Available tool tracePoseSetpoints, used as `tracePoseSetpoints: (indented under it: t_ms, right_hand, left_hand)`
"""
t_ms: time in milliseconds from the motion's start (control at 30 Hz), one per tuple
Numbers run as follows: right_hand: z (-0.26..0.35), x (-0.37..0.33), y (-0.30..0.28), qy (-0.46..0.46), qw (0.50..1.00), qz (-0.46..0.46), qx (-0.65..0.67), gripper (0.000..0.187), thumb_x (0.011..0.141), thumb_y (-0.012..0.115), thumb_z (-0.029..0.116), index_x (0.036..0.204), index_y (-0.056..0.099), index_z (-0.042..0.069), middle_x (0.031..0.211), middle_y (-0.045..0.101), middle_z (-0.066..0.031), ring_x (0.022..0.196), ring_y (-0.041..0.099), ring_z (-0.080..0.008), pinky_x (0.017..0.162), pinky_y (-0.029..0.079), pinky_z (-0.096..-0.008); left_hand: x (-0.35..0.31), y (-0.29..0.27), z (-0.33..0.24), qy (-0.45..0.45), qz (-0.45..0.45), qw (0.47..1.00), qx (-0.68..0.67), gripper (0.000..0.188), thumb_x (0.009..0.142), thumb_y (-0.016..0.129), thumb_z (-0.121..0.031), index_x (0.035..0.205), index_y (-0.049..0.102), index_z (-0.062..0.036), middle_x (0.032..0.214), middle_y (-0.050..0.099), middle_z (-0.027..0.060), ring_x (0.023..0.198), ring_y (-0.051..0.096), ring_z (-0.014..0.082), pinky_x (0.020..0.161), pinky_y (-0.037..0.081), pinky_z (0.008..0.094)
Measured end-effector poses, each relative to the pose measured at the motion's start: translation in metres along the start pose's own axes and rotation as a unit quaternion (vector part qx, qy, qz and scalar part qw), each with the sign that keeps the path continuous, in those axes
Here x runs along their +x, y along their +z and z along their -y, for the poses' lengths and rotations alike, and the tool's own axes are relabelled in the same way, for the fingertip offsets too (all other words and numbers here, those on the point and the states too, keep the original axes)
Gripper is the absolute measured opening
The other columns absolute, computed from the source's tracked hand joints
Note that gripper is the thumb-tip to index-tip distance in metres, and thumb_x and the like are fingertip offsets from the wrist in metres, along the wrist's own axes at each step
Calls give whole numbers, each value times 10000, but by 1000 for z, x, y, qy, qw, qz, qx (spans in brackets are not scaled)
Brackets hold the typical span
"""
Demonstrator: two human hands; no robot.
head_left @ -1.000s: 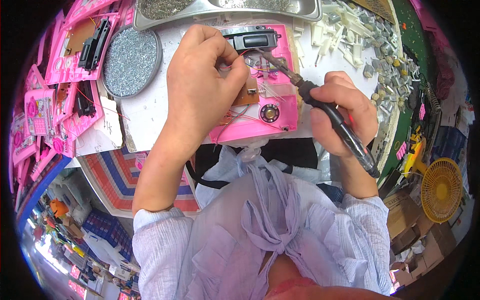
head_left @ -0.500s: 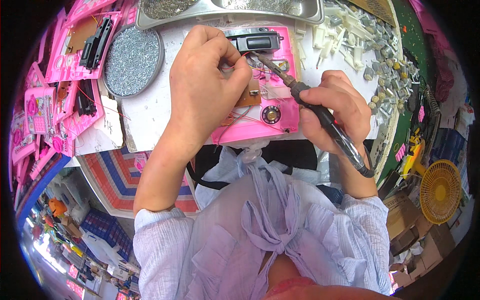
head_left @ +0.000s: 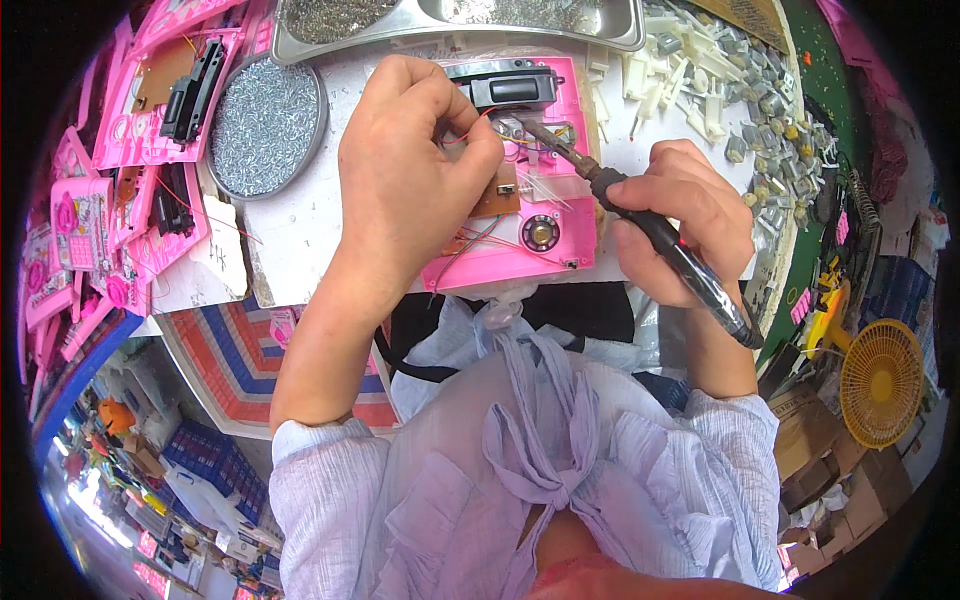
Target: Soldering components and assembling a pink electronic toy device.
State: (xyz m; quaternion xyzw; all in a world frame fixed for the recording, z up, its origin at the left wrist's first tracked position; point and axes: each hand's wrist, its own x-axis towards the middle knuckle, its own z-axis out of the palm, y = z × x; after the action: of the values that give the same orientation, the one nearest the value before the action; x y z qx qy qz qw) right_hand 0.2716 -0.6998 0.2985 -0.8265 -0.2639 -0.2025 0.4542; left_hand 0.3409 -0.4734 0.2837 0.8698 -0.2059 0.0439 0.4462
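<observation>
A pink plastic housing (head_left: 440, 272) lies open on the white table in front of me, with a black cassette mechanism (head_left: 513, 90), a brown circuit board (head_left: 495, 196) and a small round speaker (head_left: 541, 233) in it. My left hand (head_left: 415, 160) hovers over its left side, thumb and forefinger pinching a thin red wire (head_left: 468, 130). In my right hand (head_left: 690, 215) is a soldering iron (head_left: 655, 225) with a black handle, held like a pen. Its metal tip points up and left, close to the wires below the mechanism. Whether the tip touches a wire I cannot tell.
A round dish of small screws (head_left: 268, 125) stands left of the housing. At the far edge sits a metal tray (head_left: 460, 30) with small parts. White plastic pieces and small motors (head_left: 770, 130) are heaped on the right; more pink housings (head_left: 150, 130) pile up on the left.
My right hand and the soldering iron have shifted slightly to the right and down. My left hand has stayed nearly in place, still pinching the wire.
</observation>
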Motion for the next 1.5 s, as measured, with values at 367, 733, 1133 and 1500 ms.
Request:
tracePoseSetpoints:
  t_ms: [367,733,1133,1500]
  right_hand:
    - [3,8,0,25,999,45,-18,326,617,724,-32,938,709,24,728,660,-74,556,566,-234,594,461,-333]
    - [0,9,4,22,999,31,-18,324,617,728,-17,939,714,25,712,643,-68,568,572,-238,595,464,-339]
    - [0,10,5,4,999,35,-25,327,631,736,-30,952,704,19,745,672,-79,566,575,-240,586,463,-341]
    - [-1,8,2,9,999,33,-14,316,662,739,-18,974,704,19,754,678,-85,554,561,-244,584,458,-345]
  left_hand:
    - [0,3,2,28,-16,999,13,124,732,740,-43,732,621,-8,885,594,110,709,606,246,642,512,355]
    - [0,2,1,19,-17,1000,0,110,724,742,-25,745,638,4,877,589,97,682,608,218,629,516,332]
    - [0,3,4,25,-20,999,3,121,712,750,-38,741,639,-2,865,585,90,697,613,227,635,517,340]
    - [-2,9,4,59,-54,997,23,132,712,747,-16,749,622,-1,911,588,98,687,611,223,620,525,336]
